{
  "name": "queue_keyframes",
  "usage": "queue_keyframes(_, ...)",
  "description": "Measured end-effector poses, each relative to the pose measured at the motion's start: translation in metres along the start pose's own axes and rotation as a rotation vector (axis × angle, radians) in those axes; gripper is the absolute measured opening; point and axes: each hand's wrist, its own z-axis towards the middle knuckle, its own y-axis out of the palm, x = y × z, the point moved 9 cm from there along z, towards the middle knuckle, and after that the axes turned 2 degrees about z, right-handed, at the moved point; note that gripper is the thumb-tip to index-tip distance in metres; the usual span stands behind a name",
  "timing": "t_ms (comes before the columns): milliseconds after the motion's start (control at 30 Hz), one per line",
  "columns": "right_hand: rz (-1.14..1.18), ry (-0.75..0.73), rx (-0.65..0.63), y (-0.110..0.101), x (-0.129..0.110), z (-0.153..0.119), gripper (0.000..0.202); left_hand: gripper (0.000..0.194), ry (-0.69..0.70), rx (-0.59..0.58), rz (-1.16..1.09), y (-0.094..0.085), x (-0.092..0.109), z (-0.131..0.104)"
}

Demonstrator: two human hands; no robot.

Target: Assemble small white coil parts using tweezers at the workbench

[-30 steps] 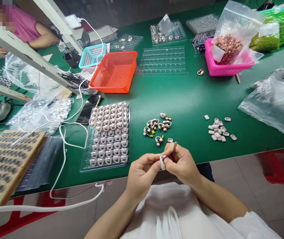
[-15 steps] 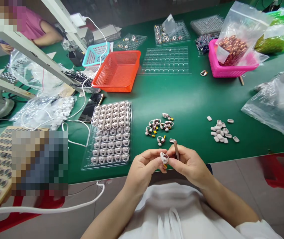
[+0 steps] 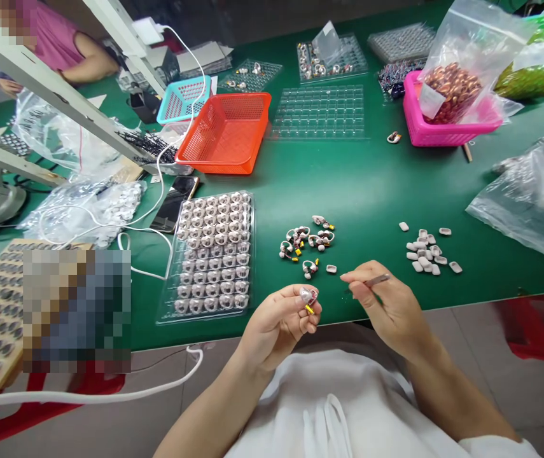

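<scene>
Between thumb and fingers, my left hand (image 3: pixel 278 321) grips a small white earphone part (image 3: pixel 306 294) with a yellow tab hanging from it. My right hand (image 3: pixel 393 312) is closed around metal tweezers (image 3: pixel 377 280), held to the right of that part and apart from it. Just ahead of the hands lies a single white oblong cap (image 3: pixel 331 269), hollow side up. A cluster of similar white looped parts (image 3: pixel 308 268) with yellow tabs is scattered beyond my left hand. More white caps (image 3: pixel 423 261) lie in a loose pile beyond my right hand.
At left is a clear tray (image 3: pixel 212 254) filled with white shells, beside a phone (image 3: pixel 175 203) and a white cable. Farther back stand an orange basket (image 3: pixel 224 162), a turquoise basket (image 3: pixel 169 114) and a pink basket (image 3: pixel 443 133). A person (image 3: pixel 56 38) sits far left.
My right hand has drawn away from the earphone part to the right, tweezers turned more level. My left hand keeps hold of the part, now tilted differently.
</scene>
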Motion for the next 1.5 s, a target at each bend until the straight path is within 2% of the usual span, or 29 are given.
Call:
queue_keyframes(67,-0.076,-0.041,-0.069,0.005,0.002,-0.002,0.017,0.015,0.028,0.01,0.017,0.0,0.002,0.0)
queue_keyframes(133,-0.075,-0.067,-0.057,0.004,0.002,-0.005,0.018,0.013,0.102,0.046,0.059,-0.002,0.008,0.0)
queue_keyframes(200,0.023,-0.059,0.022,-0.003,-0.001,-0.009,0.023,0.012,0.21,0.103,0.129,-0.006,0.015,-0.002)
queue_keyframes(267,0.218,-0.043,0.084,-0.008,-0.005,-0.012,0.029,0.01,0.319,0.146,0.221,-0.008,0.022,-0.005)
queue_keyframes(400,0.534,-0.137,0.118,-0.007,-0.023,-0.016,0.038,0.007,0.475,0.165,0.388,-0.003,0.027,-0.014)
queue_keyframes(467,0.58,-0.176,0.117,-0.003,-0.028,-0.016,0.041,0.008,0.525,0.177,0.456,0.0,0.029,-0.019)
queue_keyframes(667,0.632,-0.169,0.12,0.006,-0.026,-0.015,0.043,0.012,0.657,0.237,0.657,0.009,0.039,-0.027)
queue_keyframes(867,0.69,-0.123,0.135,0.012,-0.022,-0.014,0.038,0.013,0.703,0.284,0.744,0.008,0.04,-0.029)
queue_keyframes(1067,0.912,0.028,0.097,0.026,-0.005,-0.007,0.026,0.013,0.68,0.291,0.751,0.005,0.039,-0.028)
queue_keyframes(1233,0.997,0.016,0.06,0.027,-0.002,-0.003,0.019,0.01,0.619,0.233,0.727,0.008,0.035,-0.026)
queue_keyframes(1400,1.029,0.024,0.105,0.027,0.001,-0.002,0.018,0.011,0.638,0.26,0.776,0.009,0.037,-0.028)
queue_keyframes(1500,1.038,0.023,0.091,0.027,0.002,-0.001,0.017,0.008,0.557,0.239,0.704,0.008,0.034,-0.024)
